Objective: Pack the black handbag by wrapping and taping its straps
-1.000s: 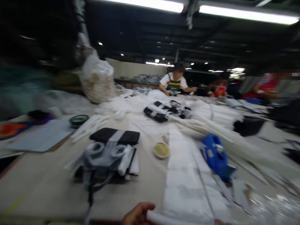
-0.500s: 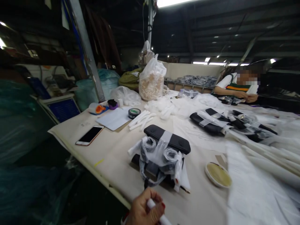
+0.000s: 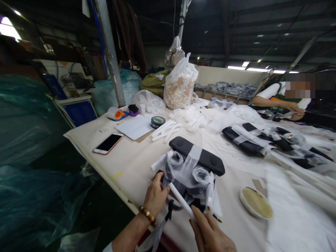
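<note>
A thin white rolled tube [image 3: 181,201] lies slanted between my two hands at the near table edge. My left hand [image 3: 155,196], with a bead bracelet on the wrist, pinches its upper end. My right hand [image 3: 210,233] grips its lower end. Just behind the tube sits a black flat item bundled in clear plastic [image 3: 191,175] with white rolls tucked in and a black strap hanging off. Behind it lies a black padded piece [image 3: 196,155] banded with clear tape.
A phone [image 3: 108,143], a paper sheet, a black tape roll [image 3: 158,121] and loose white tubes [image 3: 166,130] lie on the beige table [image 3: 126,157]. A shallow dish [image 3: 256,202] sits right of my hands. Bags stand at the back. Another person works at the far right.
The view has swung left and steadied. My left hand has come up onto the white tube, and both hands now hold it close to the plastic-wrapped bundle.
</note>
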`<state>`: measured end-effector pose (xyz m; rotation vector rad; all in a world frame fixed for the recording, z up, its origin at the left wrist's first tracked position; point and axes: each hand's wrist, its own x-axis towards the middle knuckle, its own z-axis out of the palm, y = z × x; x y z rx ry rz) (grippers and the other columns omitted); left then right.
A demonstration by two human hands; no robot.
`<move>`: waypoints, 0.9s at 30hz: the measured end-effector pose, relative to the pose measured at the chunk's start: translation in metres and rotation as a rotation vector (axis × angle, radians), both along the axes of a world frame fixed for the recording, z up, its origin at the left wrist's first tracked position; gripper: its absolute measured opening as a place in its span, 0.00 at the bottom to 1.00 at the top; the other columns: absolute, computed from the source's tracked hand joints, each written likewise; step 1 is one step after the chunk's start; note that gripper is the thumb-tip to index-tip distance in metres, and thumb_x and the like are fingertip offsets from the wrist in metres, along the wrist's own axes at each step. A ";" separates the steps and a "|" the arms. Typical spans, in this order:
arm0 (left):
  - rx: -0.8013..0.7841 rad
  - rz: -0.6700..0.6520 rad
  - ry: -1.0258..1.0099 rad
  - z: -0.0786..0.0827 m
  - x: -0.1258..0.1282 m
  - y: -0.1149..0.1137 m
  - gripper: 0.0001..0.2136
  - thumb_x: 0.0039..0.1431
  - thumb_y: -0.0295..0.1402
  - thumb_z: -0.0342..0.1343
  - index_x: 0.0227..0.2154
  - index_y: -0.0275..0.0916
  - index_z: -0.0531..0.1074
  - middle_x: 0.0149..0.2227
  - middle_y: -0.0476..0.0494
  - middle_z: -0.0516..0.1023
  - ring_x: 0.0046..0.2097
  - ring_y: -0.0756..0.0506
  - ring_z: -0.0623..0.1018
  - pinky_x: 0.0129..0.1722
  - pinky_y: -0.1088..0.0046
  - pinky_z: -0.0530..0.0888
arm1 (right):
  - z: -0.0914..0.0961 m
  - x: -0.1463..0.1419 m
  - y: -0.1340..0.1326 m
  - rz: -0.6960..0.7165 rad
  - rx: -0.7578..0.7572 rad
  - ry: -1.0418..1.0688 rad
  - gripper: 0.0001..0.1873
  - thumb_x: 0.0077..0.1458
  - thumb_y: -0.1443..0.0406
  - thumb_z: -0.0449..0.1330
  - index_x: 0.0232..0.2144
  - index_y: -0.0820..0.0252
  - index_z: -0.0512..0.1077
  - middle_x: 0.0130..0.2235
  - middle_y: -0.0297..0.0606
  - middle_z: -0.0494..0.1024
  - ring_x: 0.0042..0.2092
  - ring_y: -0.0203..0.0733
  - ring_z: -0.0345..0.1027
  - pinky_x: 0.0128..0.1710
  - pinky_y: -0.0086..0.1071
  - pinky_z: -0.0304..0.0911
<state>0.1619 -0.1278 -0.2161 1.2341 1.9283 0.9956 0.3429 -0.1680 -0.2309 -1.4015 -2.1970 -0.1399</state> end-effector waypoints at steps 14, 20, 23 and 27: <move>0.502 -0.400 0.567 0.017 -0.028 0.046 0.03 0.48 0.27 0.58 0.28 0.36 0.70 0.35 0.44 0.71 0.40 0.45 0.70 0.41 0.70 0.67 | 0.011 0.008 0.006 0.081 -0.190 -0.115 0.14 0.58 0.64 0.47 0.46 0.57 0.66 0.33 0.37 0.76 0.28 0.35 0.73 0.22 0.22 0.65; 0.456 -0.510 0.561 0.008 -0.035 0.071 0.08 0.52 0.29 0.55 0.19 0.37 0.68 0.25 0.50 0.71 0.34 0.50 0.70 0.36 0.77 0.66 | 0.025 -0.005 0.010 0.058 -0.164 -0.174 0.12 0.57 0.68 0.47 0.42 0.58 0.66 0.32 0.37 0.74 0.28 0.36 0.72 0.23 0.24 0.61; 0.427 -0.508 0.586 0.012 -0.032 0.077 0.10 0.54 0.30 0.54 0.19 0.36 0.67 0.23 0.51 0.70 0.30 0.51 0.70 0.32 0.78 0.65 | 0.034 -0.015 0.013 -0.008 -0.165 -0.204 0.10 0.57 0.69 0.46 0.37 0.57 0.67 0.30 0.36 0.73 0.28 0.36 0.71 0.24 0.25 0.57; 0.377 -0.521 0.650 0.022 -0.028 0.083 0.11 0.55 0.32 0.51 0.19 0.36 0.68 0.22 0.51 0.70 0.29 0.51 0.69 0.31 0.76 0.62 | 0.046 -0.028 0.019 -0.079 -0.183 -0.226 0.09 0.55 0.72 0.47 0.33 0.58 0.67 0.27 0.34 0.71 0.26 0.36 0.68 0.23 0.26 0.53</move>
